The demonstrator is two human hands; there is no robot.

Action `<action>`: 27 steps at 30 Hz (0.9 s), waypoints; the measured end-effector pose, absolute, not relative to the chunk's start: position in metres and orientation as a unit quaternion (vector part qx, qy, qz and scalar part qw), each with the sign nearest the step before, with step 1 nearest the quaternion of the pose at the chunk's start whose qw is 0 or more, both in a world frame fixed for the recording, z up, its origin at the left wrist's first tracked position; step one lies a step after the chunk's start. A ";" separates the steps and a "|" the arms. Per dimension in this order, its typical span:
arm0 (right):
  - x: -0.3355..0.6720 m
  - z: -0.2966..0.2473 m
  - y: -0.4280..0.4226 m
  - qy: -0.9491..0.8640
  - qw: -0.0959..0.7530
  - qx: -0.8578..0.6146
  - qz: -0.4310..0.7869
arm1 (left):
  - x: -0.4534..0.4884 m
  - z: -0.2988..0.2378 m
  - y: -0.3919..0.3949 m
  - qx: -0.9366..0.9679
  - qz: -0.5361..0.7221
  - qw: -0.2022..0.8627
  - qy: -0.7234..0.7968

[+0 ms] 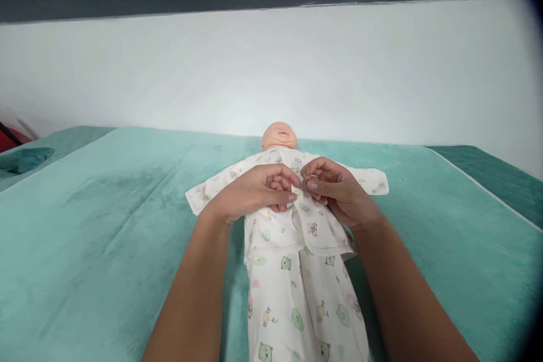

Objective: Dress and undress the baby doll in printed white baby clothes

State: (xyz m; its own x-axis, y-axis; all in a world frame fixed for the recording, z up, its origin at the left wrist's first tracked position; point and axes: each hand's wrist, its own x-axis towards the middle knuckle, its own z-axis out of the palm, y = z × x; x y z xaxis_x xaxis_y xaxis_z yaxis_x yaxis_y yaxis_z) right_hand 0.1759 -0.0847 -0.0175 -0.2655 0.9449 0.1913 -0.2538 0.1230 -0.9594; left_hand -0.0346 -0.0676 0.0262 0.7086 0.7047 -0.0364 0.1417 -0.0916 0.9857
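A baby doll lies on its back, head at the far end, dressed in a white baby shirt with small animal prints and matching trousers. Both sleeves stretch out sideways. Over the chest, my left hand pinches the edge of the shirt's front opening between thumb and forefinger. Close beside it, my right hand has its fingers closed on the other edge of the same opening. Below my hands the front edges hang slightly apart. Any fastener between the fingertips is too small or hidden to make out.
A plush green cover spreads under the doll, with darker green borders at left and right. Behind it stands a white wall with a dark grey band along the top. Something red shows at the far left edge.
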 end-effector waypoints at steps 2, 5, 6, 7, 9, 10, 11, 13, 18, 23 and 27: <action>0.176 -0.016 -0.086 -0.553 0.506 -0.325 0.577 | -0.034 0.027 -0.068 0.709 0.229 0.590 0.310; 0.175 -0.015 -0.087 -0.573 0.479 -0.346 0.568 | -0.034 0.027 -0.069 0.704 0.238 0.593 0.310; 0.175 -0.015 -0.087 -0.577 0.472 -0.351 0.566 | -0.033 0.026 -0.068 0.701 0.242 0.595 0.310; 0.175 -0.015 -0.087 -0.580 0.469 -0.353 0.565 | -0.033 0.026 -0.068 0.698 0.246 0.596 0.311; 0.175 -0.016 -0.087 -0.584 0.464 -0.355 0.564 | -0.032 0.025 -0.068 0.696 0.253 0.594 0.314; 0.176 -0.015 -0.087 -0.585 0.462 -0.358 0.562 | -0.031 0.025 -0.068 0.695 0.258 0.593 0.315; 0.176 -0.015 -0.087 -0.587 0.458 -0.362 0.560 | -0.031 0.025 -0.068 0.693 0.261 0.593 0.316; 0.177 -0.014 -0.087 -0.591 0.449 -0.373 0.557 | -0.031 0.025 -0.068 0.689 0.265 0.595 0.317; 0.179 -0.010 -0.089 -0.614 0.426 -0.374 0.549 | -0.031 0.025 -0.067 0.686 0.261 0.601 0.316; 0.178 -0.006 -0.091 -0.640 0.404 -0.364 0.543 | -0.030 0.025 -0.067 0.682 0.267 0.602 0.317; 0.178 -0.006 -0.092 -0.638 0.409 -0.364 0.542 | -0.031 0.024 -0.067 0.676 0.270 0.610 0.312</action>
State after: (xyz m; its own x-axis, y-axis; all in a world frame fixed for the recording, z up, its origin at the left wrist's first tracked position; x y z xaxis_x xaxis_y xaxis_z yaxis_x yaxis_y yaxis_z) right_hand 0.1777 -0.0916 -0.0061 -0.4017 0.9070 0.1267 0.0208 0.1474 -0.9889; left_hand -0.0307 -0.0667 0.0243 0.6590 0.7520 -0.0159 0.0924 -0.0600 0.9939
